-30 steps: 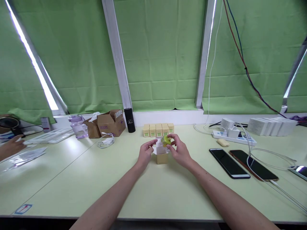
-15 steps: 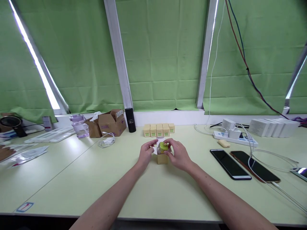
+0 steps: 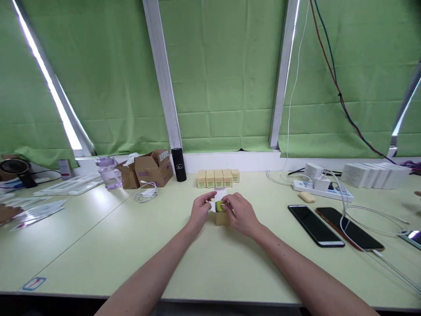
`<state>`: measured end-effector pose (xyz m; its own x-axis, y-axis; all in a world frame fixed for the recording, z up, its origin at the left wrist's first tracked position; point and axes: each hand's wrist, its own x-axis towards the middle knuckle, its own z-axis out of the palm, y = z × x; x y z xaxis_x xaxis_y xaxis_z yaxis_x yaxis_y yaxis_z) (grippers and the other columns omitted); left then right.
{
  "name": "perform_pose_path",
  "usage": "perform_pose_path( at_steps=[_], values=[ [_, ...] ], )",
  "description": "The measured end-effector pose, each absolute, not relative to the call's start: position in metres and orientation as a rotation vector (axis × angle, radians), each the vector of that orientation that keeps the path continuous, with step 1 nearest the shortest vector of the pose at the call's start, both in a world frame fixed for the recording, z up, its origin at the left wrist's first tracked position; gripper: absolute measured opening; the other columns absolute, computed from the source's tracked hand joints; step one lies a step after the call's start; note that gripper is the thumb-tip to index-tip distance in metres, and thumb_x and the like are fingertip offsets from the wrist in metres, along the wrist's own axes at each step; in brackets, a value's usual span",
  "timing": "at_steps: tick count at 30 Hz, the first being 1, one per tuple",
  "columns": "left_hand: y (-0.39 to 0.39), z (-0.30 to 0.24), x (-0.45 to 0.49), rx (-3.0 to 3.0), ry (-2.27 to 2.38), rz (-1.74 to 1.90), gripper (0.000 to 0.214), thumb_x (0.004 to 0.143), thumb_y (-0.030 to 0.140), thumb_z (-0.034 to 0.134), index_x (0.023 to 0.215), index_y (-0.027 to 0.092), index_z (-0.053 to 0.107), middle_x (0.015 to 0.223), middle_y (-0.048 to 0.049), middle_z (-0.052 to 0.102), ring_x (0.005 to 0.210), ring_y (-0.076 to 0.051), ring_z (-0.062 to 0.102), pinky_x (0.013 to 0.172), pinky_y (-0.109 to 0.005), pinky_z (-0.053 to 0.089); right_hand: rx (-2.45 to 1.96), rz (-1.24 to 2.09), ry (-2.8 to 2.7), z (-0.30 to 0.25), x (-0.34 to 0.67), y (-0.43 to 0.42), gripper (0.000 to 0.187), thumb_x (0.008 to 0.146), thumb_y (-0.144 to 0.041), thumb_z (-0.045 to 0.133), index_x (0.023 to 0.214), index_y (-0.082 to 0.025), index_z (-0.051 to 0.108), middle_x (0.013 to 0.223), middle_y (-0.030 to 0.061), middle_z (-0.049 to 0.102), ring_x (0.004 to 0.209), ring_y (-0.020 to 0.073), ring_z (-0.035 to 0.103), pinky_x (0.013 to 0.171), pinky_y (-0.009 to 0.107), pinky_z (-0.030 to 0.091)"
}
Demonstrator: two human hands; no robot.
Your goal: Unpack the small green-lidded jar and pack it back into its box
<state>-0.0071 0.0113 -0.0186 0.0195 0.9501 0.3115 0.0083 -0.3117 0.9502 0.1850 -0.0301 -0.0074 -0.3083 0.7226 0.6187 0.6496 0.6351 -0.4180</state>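
A small tan cardboard box (image 3: 222,219) stands on the table in front of me, its white flaps (image 3: 219,192) raised. In its opening sits a small rounded yellow-green object (image 3: 219,206), low in the box, its lower part hidden. The fingers of my right hand (image 3: 241,214) are closed on the top right of this object. To the left of the box is my left hand (image 3: 199,210), its index finger and thumb apart at the left flap. Whether those fingertips press on the flap is hard to see.
Several small tan boxes (image 3: 219,179) stand in a group behind. A black bottle (image 3: 179,165) and a brown carton (image 3: 154,169) are at the back left. Phones (image 3: 315,225), white cables and a power strip (image 3: 323,189) lie right. Another person's hand (image 3: 9,213) shows at the left edge.
The yellow-green object has sunk lower into the box, and my right hand has shifted slightly left with it. My left hand stays nearly still. Another person's hand at the left edge has moved.
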Motion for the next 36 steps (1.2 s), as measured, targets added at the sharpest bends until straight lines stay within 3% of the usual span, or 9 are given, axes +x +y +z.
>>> perform_pose_path(
  at_steps=[5,13,24,36],
  values=[
    [0.01,-0.018,-0.007,1.453,1.033,1.429,0.06,0.057,0.015,0.054,0.111,0.014,0.081,0.111,-0.011,0.078,0.105,-0.025,0.062,0.088,-0.034,0.05,-1.049,0.096,-2.002,-0.014,0.182,-0.023,0.018,0.099,-0.011,0.052,0.094,-0.026,0.06,0.096,0.0031,0.073,0.094,0.0235,0.06,0.075,0.033,0.045],
    [0.008,-0.015,-0.006,1.447,1.027,1.437,0.057,0.057,0.016,0.055,0.108,0.014,0.082,0.109,-0.0113,0.078,0.103,-0.025,0.062,0.087,-0.034,0.05,-1.032,0.162,-1.947,-0.016,0.18,-0.02,0.016,0.096,-0.011,0.053,0.093,-0.025,0.062,0.107,0.0057,0.07,0.101,0.0247,0.06,0.085,0.038,0.049],
    [0.008,-0.016,-0.006,1.427,1.012,1.443,0.057,0.056,0.016,0.055,0.107,0.015,0.082,0.11,-0.0114,0.078,0.103,-0.025,0.062,0.09,-0.035,0.05,-1.079,0.282,-1.906,-0.02,0.178,-0.014,0.018,0.093,-0.01,0.055,0.087,-0.025,0.064,0.105,0.0056,0.068,0.105,0.0257,0.059,0.089,0.042,0.049],
    [0.007,-0.012,-0.006,1.405,0.987,1.439,0.056,0.056,0.015,0.056,0.105,0.016,0.083,0.11,-0.0107,0.079,0.106,-0.027,0.063,0.092,-0.035,0.05,-1.011,0.367,-1.806,-0.023,0.182,-0.01,0.018,0.093,-0.013,0.047,0.09,-0.024,0.061,0.097,0.006,0.067,0.095,0.0248,0.059,0.08,0.039,0.048]
  ],
)
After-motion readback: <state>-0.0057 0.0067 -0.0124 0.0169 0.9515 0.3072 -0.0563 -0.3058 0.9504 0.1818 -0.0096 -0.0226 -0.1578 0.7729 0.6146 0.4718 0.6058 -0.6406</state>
